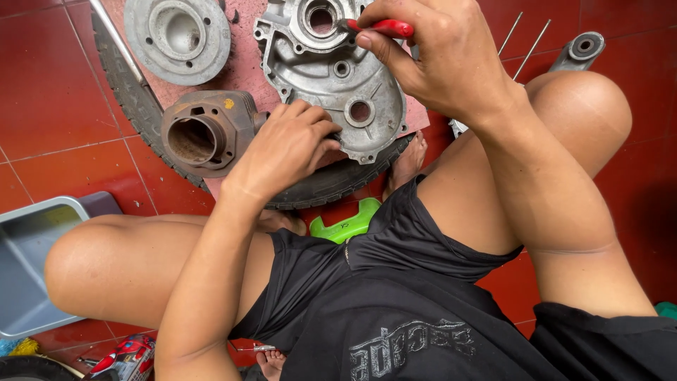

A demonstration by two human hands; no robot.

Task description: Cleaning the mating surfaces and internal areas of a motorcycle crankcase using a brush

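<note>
A grey aluminium engine case half (338, 77) lies on a reddish board across a black tyre (134, 99). My left hand (285, 144) grips the case's near edge and steadies it. My right hand (430, 53) holds a red-handled tool (384, 27) whose tip points at the round bearing bore at the top of the case. A rusty brown cylinder (204, 134) lies just left of my left hand, its bore facing left.
A round grey cover plate (180, 35) sits on the board at the back left. A grey plastic tray (28, 261) stands by my left knee. Thin metal rods (525, 46) and a grey bracket (582, 49) lie on the red tile floor at the right. A green plastic piece (349, 222) lies between my legs.
</note>
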